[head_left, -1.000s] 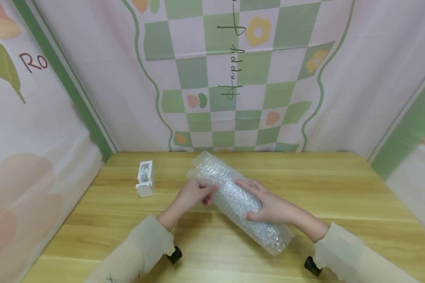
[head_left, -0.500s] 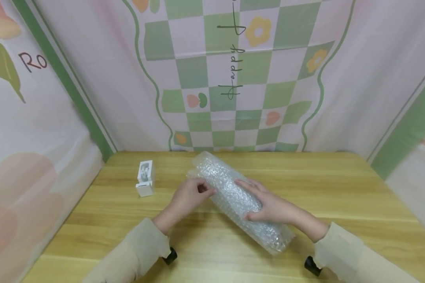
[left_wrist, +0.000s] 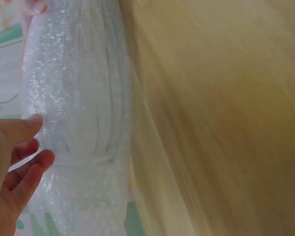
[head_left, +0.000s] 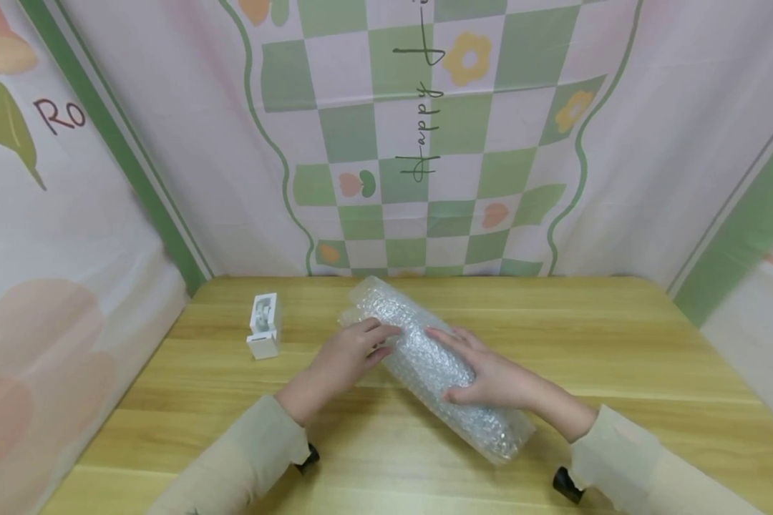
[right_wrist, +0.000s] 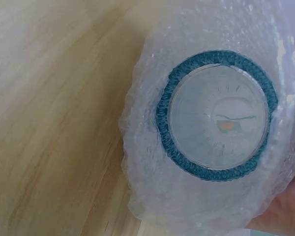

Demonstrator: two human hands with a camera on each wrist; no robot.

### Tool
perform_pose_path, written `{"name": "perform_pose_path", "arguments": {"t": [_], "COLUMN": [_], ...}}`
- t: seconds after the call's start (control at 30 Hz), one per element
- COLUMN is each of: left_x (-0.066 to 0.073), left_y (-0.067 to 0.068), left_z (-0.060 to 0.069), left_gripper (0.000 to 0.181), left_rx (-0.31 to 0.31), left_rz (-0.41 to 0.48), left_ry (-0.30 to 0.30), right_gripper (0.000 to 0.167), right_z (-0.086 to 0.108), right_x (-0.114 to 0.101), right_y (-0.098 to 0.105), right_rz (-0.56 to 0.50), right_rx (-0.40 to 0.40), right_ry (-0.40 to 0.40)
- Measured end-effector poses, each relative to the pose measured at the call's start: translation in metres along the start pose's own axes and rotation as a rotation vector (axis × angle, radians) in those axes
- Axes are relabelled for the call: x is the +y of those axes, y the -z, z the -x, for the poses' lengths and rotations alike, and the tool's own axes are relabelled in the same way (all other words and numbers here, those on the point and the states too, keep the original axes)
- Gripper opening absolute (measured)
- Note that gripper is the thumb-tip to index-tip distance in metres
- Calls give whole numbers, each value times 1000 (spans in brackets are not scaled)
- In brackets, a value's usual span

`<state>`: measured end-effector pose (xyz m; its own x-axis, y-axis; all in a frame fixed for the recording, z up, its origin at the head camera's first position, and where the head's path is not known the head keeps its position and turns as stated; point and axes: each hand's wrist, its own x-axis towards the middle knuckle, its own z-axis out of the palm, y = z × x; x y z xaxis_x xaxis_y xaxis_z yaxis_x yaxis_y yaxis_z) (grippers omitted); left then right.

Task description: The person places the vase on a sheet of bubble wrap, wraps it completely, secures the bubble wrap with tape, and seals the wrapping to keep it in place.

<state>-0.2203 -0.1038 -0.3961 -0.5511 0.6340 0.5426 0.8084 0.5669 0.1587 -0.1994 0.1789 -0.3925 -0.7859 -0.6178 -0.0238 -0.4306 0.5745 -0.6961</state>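
A long glass vessel [right_wrist: 217, 118], clear with a teal ring round its circular end, lies rolled in bubble wrap [head_left: 419, 350] slantwise on the table. Faint lengthwise lines show through the wrap in the left wrist view. My right hand [head_left: 492, 372] holds the roll, thumb on the near side and fingers over its far side. My left hand [head_left: 344, 354] is at the roll's left side near its far end, fingertips at the bubble wrap's surface with thumb and fingers apart. The underside of the roll is hidden.
To the left on the wooden table [head_left: 618, 343] stands a small white box [head_left: 264, 345] with a tape roll [head_left: 263, 312] apparently inside its open top. Patterned cloth [head_left: 361, 129] hangs behind the table and at both sides.
My left fingers, closed together at the wrap's side earlier, have drawn back slightly, then spread and moved up onto its surface. My right hand and the roll stay in place.
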Motion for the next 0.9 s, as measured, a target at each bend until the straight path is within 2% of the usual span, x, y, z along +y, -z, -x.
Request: {"name": "perform_pose_path", "arguments": {"t": [0.17, 0.37, 0.47, 0.57, 0.9], "left_x": [-2, -5, -6, -7, -9], "left_y": [1, 2, 2, 0, -5], "left_z": [-2, -5, -5, -4, -2], "left_gripper": [36, 40, 41, 42, 42], "left_rx": [-44, -103, -119, -112, -23], "left_rz": [21, 108, 119, 119, 105], "left_ry": [-18, 27, 44, 43, 36], "right_gripper": [100, 101, 102, 102, 98], "right_z": [1, 0, 0, 1, 4], "right_x": [0, -3, -6, -8, -19], "right_y": [0, -1, -4, -7, -14], "right_rz": [-2, 23, 40, 55, 130], "right_rx": [-5, 0, 12, 27, 77], "right_ry": [5, 0, -16, -38, -56]}}
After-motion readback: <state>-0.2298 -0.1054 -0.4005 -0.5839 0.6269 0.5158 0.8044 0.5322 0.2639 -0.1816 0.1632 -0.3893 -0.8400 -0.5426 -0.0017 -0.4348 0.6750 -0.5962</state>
